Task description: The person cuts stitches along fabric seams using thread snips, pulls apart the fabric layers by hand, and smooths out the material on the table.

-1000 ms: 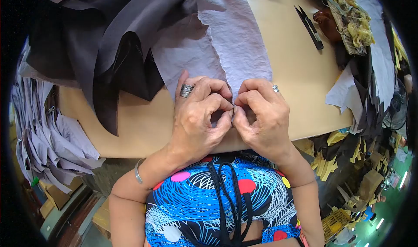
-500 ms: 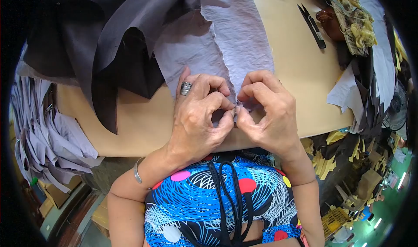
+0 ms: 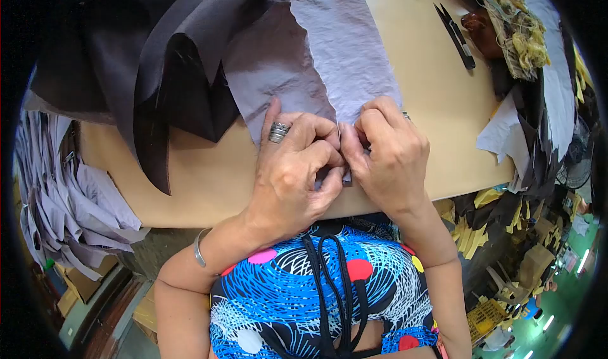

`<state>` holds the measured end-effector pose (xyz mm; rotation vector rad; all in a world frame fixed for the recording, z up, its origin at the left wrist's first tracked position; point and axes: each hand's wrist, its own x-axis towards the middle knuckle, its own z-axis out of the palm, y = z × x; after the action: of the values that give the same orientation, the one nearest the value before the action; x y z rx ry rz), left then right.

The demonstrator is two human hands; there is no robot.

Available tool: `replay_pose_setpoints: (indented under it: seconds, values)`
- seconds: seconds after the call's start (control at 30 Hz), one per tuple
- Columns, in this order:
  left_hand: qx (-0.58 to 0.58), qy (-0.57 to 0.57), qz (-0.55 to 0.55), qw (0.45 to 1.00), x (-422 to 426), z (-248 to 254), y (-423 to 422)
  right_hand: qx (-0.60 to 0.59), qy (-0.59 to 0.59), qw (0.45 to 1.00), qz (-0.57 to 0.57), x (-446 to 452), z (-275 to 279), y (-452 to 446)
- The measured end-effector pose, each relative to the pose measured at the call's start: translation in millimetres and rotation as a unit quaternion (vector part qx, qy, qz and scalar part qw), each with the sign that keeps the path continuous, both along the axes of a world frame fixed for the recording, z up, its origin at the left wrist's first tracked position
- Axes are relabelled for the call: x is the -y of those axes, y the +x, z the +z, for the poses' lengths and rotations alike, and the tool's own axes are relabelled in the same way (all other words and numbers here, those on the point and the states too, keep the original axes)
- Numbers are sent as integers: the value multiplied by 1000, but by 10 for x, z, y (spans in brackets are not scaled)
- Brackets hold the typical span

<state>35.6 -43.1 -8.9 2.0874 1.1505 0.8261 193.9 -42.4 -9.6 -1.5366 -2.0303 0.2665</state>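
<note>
Lilac cloth [image 3: 354, 49], near end between left hand [image 3: 288, 166] and right hand [image 3: 394, 153]

From my end of the link, the tan table [image 3: 202, 191] takes up the most room. The dark cloth [image 3: 107, 61] is heaped over its far left part, one pointed end drooping toward the near edge. Just right of that heap lies the lilac cloth, its long axis running away from the body. An uneven edge runs down its middle to the fingertips; I can't tell whether it parts two pieces or one folded over. At the table's left end hangs a pile of pale strips [image 3: 88, 213].

The relation I watch is this: the cloth stretches ahead of both hands, which meet at its near end, where that edge comes down. Neither is clearly nearer; they sit one on each side of it. The left has thumb and forefinger bent into a loop, tips pinching the cloth. The right is curled, thumb against forefinger, pinching just beside; its fingers hide the exact hold.

A black tool [image 3: 456, 37] lies at far right, well apart from the right hand. Smallest, I see a ring [image 3: 278, 132] on the left.
</note>
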Motion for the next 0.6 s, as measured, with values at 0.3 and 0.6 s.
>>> replay_pose_setpoints:
  seconds: [0.3,0.6]
  values:
    - [12,-6,19,1000,12,11,7,-176,-106,977,56,3,122,110]
    - [3,31,37,999,-12,-21,35,-141,-74,986,58,15,52,86]
